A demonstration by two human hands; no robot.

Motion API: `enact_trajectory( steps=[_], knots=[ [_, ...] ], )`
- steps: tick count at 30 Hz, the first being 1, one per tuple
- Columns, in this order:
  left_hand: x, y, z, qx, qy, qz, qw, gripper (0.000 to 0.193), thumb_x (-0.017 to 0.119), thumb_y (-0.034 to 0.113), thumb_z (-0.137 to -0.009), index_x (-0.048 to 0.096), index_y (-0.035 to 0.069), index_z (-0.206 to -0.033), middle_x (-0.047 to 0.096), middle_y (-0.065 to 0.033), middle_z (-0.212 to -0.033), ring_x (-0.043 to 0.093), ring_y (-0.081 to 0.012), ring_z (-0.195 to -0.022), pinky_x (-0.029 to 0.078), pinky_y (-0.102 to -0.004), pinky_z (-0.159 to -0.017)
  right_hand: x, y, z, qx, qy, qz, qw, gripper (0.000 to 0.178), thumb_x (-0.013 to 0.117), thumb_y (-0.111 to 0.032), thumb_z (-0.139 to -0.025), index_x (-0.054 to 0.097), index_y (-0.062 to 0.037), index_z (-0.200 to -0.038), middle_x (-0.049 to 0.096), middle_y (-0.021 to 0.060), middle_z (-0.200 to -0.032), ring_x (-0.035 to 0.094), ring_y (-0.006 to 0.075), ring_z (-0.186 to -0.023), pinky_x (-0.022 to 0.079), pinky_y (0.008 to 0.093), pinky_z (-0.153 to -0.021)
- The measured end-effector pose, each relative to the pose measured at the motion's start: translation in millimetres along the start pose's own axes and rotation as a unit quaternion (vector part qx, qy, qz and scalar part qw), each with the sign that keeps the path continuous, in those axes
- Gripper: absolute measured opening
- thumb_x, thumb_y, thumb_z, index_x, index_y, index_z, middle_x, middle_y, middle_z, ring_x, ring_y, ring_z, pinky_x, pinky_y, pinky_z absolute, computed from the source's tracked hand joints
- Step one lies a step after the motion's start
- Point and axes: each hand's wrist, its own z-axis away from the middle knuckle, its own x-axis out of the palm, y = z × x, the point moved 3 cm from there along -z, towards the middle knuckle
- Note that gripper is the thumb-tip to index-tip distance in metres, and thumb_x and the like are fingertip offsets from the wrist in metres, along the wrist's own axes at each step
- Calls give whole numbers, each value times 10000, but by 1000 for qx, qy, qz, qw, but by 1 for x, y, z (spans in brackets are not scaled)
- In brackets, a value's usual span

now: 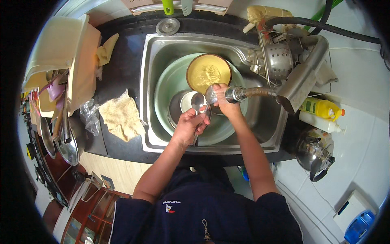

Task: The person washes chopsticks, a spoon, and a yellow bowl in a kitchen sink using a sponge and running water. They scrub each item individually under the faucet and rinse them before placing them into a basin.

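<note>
My left hand [189, 126] is closed around the handles of metal spoons over the sink. The bowl of one spoon [198, 100] points up and away from me. A second spoon's bowl [211, 95] lies beside it, with the fingers of my right hand [226, 101] closed around it. Just right of those fingers is the faucet's spray head [234, 94], on a flexible hose. Below my hands a pale green basin [163, 91] holds a yellow bowl [209, 71] with a brown rim, a white bowl [186, 101] and a dark metal pot, partly hidden.
The steel sink [147, 61] surrounds the basin. A beige cloth [122, 116] and a clear plastic bag [90, 117] lie on the left counter, near a cream utensil box [83, 61]. At right stand a wire rack [266, 53], a yellow bottle [321, 107] and a metal kettle [313, 148].
</note>
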Motion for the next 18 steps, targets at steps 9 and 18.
enact_trajectory(
  steps=[9, 18],
  knots=[
    [4, 5, -1, 9, -9, -31, 999, 117, 509, 64, -878, 565, 29, -974, 598, -94, -752, 436, -106, -486, 330, -226, -429, 7, -31, 21, -173, 72, -27, 982, 189, 585, -202, -851, 573, -14, -845, 559, 44, -698, 540, 143, -670, 453, 313, -623],
    [2, -1, 0, -4, 7, -29, 1000, 146, 485, 126, -902, 569, 52, -996, 508, -6, -619, 339, -42, -442, 201, -188, -398, -5, -30, -3, -86, 159, -44, 983, 419, 475, -355, -919, 541, 1, -707, 512, 29, -583, 475, 105, -541, 393, 274, -521]
  ],
)
